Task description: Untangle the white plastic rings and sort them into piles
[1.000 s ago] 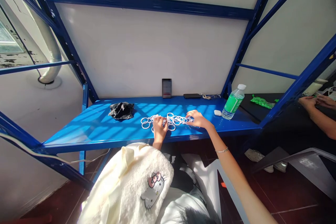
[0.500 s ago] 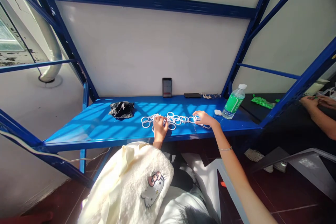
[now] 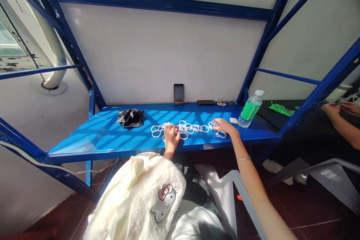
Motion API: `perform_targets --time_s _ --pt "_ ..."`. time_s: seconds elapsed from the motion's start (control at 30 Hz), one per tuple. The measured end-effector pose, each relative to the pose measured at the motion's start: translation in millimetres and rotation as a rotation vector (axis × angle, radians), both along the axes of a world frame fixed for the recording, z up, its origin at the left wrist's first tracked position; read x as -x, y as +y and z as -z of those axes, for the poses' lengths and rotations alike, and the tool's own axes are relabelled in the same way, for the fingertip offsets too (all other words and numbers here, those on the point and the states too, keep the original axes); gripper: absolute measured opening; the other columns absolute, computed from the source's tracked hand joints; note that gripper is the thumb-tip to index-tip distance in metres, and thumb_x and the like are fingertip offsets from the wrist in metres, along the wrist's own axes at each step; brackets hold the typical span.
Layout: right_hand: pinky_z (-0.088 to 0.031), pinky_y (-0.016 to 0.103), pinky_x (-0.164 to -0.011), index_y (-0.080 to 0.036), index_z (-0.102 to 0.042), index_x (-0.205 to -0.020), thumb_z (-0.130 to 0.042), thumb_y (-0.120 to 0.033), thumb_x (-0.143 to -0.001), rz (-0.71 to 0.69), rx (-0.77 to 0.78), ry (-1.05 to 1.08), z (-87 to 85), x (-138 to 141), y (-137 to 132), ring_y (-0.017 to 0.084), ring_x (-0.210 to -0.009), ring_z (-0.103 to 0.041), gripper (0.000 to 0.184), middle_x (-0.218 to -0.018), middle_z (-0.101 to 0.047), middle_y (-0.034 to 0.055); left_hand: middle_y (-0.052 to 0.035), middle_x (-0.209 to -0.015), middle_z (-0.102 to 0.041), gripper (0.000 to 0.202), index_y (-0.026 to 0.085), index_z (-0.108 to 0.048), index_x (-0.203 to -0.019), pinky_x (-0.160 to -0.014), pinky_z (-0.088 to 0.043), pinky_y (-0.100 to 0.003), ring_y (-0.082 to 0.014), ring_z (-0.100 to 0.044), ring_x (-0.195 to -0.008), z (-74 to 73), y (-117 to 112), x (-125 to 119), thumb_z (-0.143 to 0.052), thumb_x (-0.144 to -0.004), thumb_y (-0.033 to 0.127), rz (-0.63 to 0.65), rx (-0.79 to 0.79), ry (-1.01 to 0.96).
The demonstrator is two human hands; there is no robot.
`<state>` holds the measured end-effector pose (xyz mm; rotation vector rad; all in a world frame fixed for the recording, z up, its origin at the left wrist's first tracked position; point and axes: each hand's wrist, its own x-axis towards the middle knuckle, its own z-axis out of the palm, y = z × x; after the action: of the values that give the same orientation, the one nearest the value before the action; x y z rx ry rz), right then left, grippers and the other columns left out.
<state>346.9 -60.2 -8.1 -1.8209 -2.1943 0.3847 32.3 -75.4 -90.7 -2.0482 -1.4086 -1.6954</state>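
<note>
Several white rings (image 3: 190,129) lie in a loose, overlapping row along the front of the blue shelf (image 3: 92,135). Over the left part of the row is my left hand (image 3: 171,137), its fingers curled round a white ring, though the fingertips are partly hidden. My right hand (image 3: 223,125) is at the row's right end, thumb and fingers pinched on a white ring. Another white ring (image 3: 221,134) lies just below that hand, towards the shelf edge.
A crumpled black plastic bag (image 3: 131,118) lies to the left. Behind the rings stand an upright phone (image 3: 179,94) and a flat black device (image 3: 206,102) with a cable. On the right are a small white case (image 3: 233,120) and a water bottle (image 3: 250,109). Another person's hands (image 3: 336,110) show far right.
My right hand has shifted slightly to the right along the row, uncovering more of the rings to its left and below it. My left hand stays in place.
</note>
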Motion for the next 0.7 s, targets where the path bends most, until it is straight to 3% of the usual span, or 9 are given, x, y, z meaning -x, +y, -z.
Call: perform_targets --time_s 0.17,0.27,0.47,0.7 --pt "-0.049 0.042 -0.096 -0.013 -0.064 -0.125 -0.065 -0.027 -0.088 0.028 -0.036 -0.031 -2.1 3 -2 0.036 -0.124 -0.056 0.04 -0.131 -0.062 0.0203 -0.0083 -0.086 -0.066 0.012 0.023 -0.063 -0.082 -0.082 -0.051 -0.047 -0.0301 -0.059 -0.09 0.0 0 0 -0.056 -0.086 0.016 0.006 0.008 -0.009" --pt "-0.044 0.044 -0.106 -0.019 -0.062 -0.129 -0.062 -0.029 -0.089 -0.032 -0.079 -0.017 -6.3 15 -6 0.035 -0.136 -0.046 0.041 -0.141 -0.058 0.0139 -0.0087 -0.086 -0.066 0.012 0.022 -0.063 -0.082 -0.083 -0.051 -0.046 -0.0298 -0.059 -0.09 -1.2 -1 0 -0.055 -0.087 0.016 0.005 0.016 -0.011" --pt "-0.042 0.048 -0.111 -0.025 -0.058 -0.134 -0.067 -0.043 -0.086 -0.297 -0.112 0.064 1.9 51 -9 0.033 -0.137 -0.045 0.052 -0.142 -0.057 0.0099 -0.0083 -0.087 -0.068 0.012 0.022 -0.064 -0.081 -0.086 -0.05 -0.045 -0.0289 -0.059 -0.092 -2.1 -3 0 -0.055 -0.087 0.015 -0.01 0.073 0.0" --pt "-0.049 0.048 -0.101 -0.026 -0.063 -0.119 -0.065 -0.033 -0.089 -0.287 -0.081 0.098 17.2 72 -5 0.033 -0.122 -0.057 0.031 -0.125 -0.064 0.0091 -0.0086 -0.089 -0.067 0.012 0.022 -0.065 -0.085 -0.087 -0.051 -0.044 -0.0286 -0.059 -0.093 -2.9 -3 1 -0.055 -0.088 0.016 -0.006 0.061 0.007"
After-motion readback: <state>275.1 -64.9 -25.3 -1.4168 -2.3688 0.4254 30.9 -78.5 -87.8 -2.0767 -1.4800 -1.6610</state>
